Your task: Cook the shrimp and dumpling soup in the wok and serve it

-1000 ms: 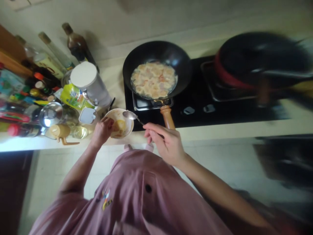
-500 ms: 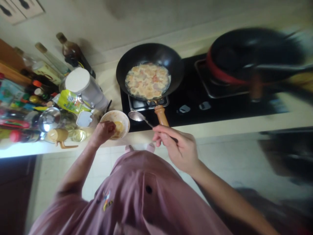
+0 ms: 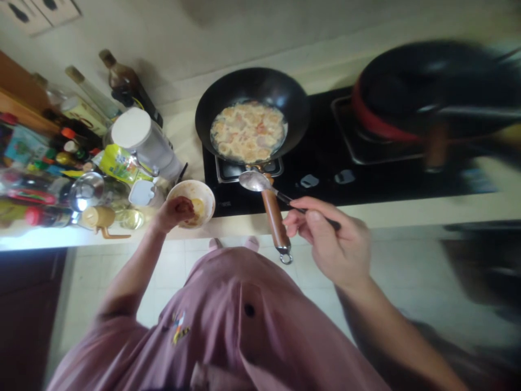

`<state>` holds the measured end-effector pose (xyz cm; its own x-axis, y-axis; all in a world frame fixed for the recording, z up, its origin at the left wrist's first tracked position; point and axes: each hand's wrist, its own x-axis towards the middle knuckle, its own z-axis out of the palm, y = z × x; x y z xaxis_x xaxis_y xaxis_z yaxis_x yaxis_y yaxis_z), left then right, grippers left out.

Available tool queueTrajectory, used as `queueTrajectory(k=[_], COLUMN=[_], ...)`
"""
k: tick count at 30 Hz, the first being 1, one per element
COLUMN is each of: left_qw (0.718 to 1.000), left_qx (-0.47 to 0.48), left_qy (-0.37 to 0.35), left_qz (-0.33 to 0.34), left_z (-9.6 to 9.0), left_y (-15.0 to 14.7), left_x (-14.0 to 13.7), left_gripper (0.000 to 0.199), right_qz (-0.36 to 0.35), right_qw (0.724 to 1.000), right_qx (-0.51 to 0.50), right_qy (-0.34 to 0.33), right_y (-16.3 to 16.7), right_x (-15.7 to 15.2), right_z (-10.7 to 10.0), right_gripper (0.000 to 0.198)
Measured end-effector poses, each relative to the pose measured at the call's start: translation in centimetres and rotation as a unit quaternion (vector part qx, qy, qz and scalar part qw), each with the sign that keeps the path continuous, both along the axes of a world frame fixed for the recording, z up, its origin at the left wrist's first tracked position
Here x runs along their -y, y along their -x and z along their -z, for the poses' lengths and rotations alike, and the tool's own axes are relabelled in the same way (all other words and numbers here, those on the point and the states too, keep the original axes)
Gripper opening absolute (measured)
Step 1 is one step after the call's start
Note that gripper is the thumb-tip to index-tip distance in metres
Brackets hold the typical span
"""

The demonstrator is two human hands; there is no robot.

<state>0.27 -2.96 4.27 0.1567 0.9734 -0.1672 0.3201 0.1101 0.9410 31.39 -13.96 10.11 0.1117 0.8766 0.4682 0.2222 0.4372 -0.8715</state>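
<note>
A metal spoon (image 3: 254, 182) with a dark handle is held by my right hand (image 3: 340, 241), its fingers closed round the handle. The spoon's head is above the wooden handle (image 3: 276, 221) of a black wok (image 3: 293, 111). Inside the wok lies a pale, lumpy layer of food (image 3: 248, 132) with reddish bits. To the left, my left hand (image 3: 178, 213) is curled over the near-left rim of a white bowl (image 3: 208, 200), fingertips inside it. Yellow liquid residue coats the bowl's inside. My left thumb is hidden.
A red-sided black pan (image 3: 374, 117) rests on the stove's right burner (image 3: 342, 130). Bottles, jars and a white-lidded pitcher (image 3: 132, 127) crowd the counter's left end. A yellow-green packet (image 3: 122, 164) and a small tan-lidded pot (image 3: 97, 217) stand near the bowl.
My right hand has moved right with the spoon, which now passes above the wok's handle instead of left of it. My left hand stays at the bowl.
</note>
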Motion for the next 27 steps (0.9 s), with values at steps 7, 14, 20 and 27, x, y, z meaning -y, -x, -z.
queueTrajectory(k=[7,14,20,27], left_qw=[1.000,0.999,0.999,0.998], left_qx=[0.010,0.008,0.003,0.029], left_qy=[0.007,-0.004,-0.005,0.002], left_qz=[-0.028,-0.033,-0.036,-0.062], left_z=[-0.6,-1.1,-1.2,-1.4], left_y=[0.3,-0.1,-0.2,-0.7], left_x=[0.3,0.6,1.0,2.0], left_gripper=[0.023,0.020,0.023,0.025], right_qz=[0.051,0.141,0.151,0.086], right_qw=[0.998,0.986,0.935,0.876], right_qx=[-0.018,0.074,0.299,0.458], right_qy=[-0.010,-0.046,-0.116,-0.124], right_y=[-2.0,-5.2,-7.9,-7.7], right_x=[-0.4,-3.2,-7.8,-11.7], right_z=[0.0,-0.9,-2.4,-2.3], right_gripper=[0.022,0.022,0.027,0.032])
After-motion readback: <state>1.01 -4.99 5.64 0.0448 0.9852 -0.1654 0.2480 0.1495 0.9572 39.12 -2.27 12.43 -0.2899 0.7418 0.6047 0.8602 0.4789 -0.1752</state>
